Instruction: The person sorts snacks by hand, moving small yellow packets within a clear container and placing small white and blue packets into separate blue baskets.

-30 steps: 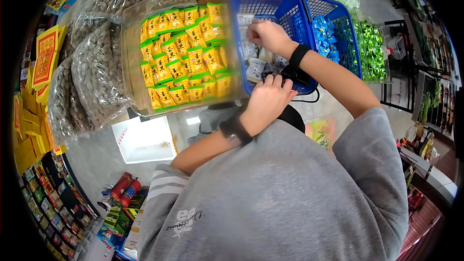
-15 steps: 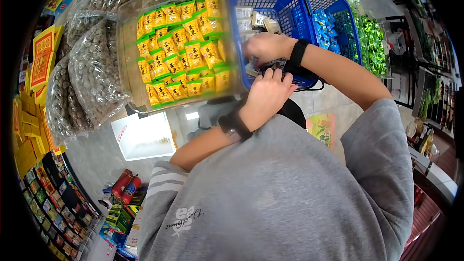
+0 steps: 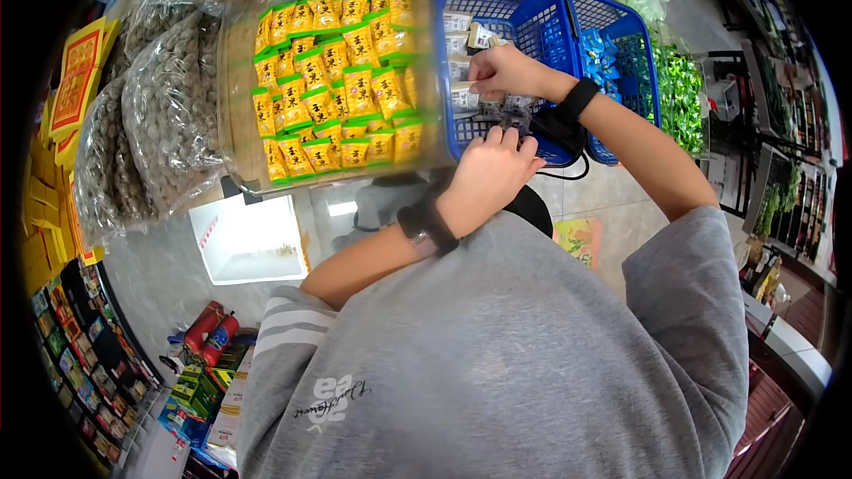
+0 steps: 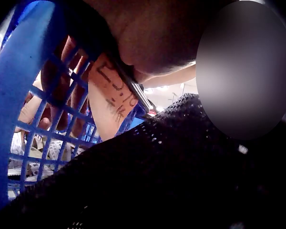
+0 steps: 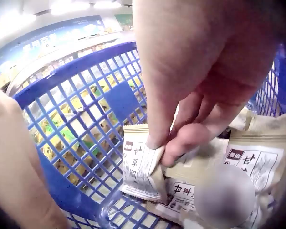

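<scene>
My right hand [image 3: 510,71] is inside a blue basket [image 3: 543,13], its thumb and finger pinching the edge of a small beige candy packet [image 5: 140,164] by the lattice wall. Similar packets [image 5: 252,167] with dark printed labels lie under and beside that hand. Along the basket's left wall, more packets [image 3: 457,22] form a column. My left hand [image 3: 488,173] grips the near rim; its fingers [image 4: 78,90] hang inside, seen through the lattice. An orange tag [image 4: 114,98] with handwriting shows under that hand.
Left of the basket stands a clear bin of yellow-and-green packets [image 3: 355,93]. To the right are a second blue basket of blue-wrapped pieces [image 3: 602,62] and green-wrapped ones [image 3: 679,98]. Large clear bags [image 3: 173,106] sit at far left, and a white box [image 3: 248,244] lies below.
My right hand has dipped toward the near side of the basket, then come back up a little, with a packet between its fingertips. The left hand has stayed at the rim.
</scene>
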The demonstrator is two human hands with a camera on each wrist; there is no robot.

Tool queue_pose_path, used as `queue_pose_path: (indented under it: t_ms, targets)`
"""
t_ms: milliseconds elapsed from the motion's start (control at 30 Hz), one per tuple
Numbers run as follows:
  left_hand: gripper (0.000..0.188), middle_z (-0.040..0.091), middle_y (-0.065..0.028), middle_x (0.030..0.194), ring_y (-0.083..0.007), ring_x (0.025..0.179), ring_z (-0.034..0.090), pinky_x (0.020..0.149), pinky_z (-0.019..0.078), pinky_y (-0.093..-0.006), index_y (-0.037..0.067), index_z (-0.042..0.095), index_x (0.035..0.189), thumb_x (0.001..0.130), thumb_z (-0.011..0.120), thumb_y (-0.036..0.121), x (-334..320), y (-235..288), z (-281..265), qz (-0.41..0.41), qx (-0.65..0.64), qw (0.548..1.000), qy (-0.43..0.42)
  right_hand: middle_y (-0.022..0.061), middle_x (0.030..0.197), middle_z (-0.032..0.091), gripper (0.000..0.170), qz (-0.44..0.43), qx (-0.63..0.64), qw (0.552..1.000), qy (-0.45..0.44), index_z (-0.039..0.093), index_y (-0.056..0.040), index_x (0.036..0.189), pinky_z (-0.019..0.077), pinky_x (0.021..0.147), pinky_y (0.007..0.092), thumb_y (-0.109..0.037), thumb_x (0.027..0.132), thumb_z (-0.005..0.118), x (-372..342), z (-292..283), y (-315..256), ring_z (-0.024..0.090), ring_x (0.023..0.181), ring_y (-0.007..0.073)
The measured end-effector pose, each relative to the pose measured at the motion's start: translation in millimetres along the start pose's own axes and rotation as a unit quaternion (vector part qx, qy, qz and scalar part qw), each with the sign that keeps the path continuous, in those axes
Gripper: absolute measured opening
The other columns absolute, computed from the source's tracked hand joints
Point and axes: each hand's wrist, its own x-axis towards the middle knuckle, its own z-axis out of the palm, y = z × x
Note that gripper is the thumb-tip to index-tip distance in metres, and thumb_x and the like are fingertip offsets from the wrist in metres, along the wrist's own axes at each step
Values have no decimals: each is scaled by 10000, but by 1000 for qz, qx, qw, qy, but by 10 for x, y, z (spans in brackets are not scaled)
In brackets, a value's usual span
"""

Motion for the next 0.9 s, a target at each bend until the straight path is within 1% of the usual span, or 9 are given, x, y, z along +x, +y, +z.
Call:
queue_pose_path:
  t_ms: [100, 167, 200, 333, 500, 600, 700, 733, 900]
  targets:
    - [236, 547, -53, 772, -209, 738, 584, 581, 493, -313, 99, 577, 846, 829, 652, 322, -6, 11, -3, -3, 3, 1000, -5, 90, 730, 685, 161, 120, 73, 990, -17, 668, 3, 861, 518, 627, 291, -103, 763, 739, 37, 87, -53, 667, 684, 154]
    - [237, 545, -50, 769, -207, 744, 583, 583, 494, -312, 99, 574, 844, 825, 653, 322, -8, 6, -4, -1, 3, 1000, -18, 106, 729, 685, 202, 150, -27, 988, -24, 668, 6, 823, 523, 617, 320, -156, 745, 759, 41, 108, -95, 667, 658, 194]
    - [237, 545, -50, 769, -207, 744, 583, 583, 494, -312, 99, 574, 844, 825, 653, 322, -8, 7, -6, 1, 2, 1000, -18, 128, 733, 677, 218, 128, -161, 978, 32, 671, -27, 789, 527, 625, 362, -220, 737, 759, 4, 94, -165, 667, 675, 258]
    - [233, 543, -45, 778, -203, 764, 580, 583, 495, -310, 103, 571, 839, 827, 649, 323, -2, 0, 3, -2, 4, 1000, -12, 118, 733, 664, 151, 105, -287, 943, 128, 663, -81, 762, 519, 636, 411, -220, 747, 719, -16, -124, -296, 659, 735, 305]
    - [234, 541, -44, 788, -204, 770, 579, 584, 495, -310, 108, 566, 831, 826, 647, 327, -4, 13, 8, -8, 3, 1000, 3, 178, 858, 673, 226, 86, -249, 964, 43, 671, -35, 869, 530, 727, 447, -236, 764, 666, 16, -259, -31, 658, 817, 362]
    - [236, 537, -47, 786, -207, 767, 577, 584, 493, -314, 109, 560, 826, 820, 651, 326, -10, 14, 30, -15, -2, 1000, 1, 138, 821, 682, 430, 60, -251, 966, -4, 666, -27, 913, 535, 708, 408, -249, 574, 809, 16, -135, -186, 666, 803, 330]
    - [234, 533, -49, 783, -210, 763, 576, 583, 490, -320, 109, 555, 831, 816, 655, 320, -22, 17, 27, -16, -6, 1000, 7, 146, 817, 680, 469, 52, -368, 927, -49, 670, -34, 914, 540, 715, 414, -286, 546, 816, 90, 25, -309, 666, 805, 331]
    - [233, 532, -50, 786, -210, 760, 575, 583, 489, -321, 108, 555, 833, 815, 655, 318, -25, 19, 25, -14, -6, 1000, 8, 161, 811, 675, 462, 73, -380, 917, -94, 672, -35, 919, 542, 716, 422, -313, 571, 792, 127, 3, -350, 663, 810, 335]
    - [234, 531, -53, 793, -210, 754, 573, 584, 486, -318, 104, 557, 838, 815, 654, 315, -33, 7, 24, -15, -22, 999, 20, 191, 863, 670, 326, 56, -304, 949, -64, 658, 0, 945, 538, 741, 413, -244, 729, 663, 133, -172, -136, 656, 845, 340]
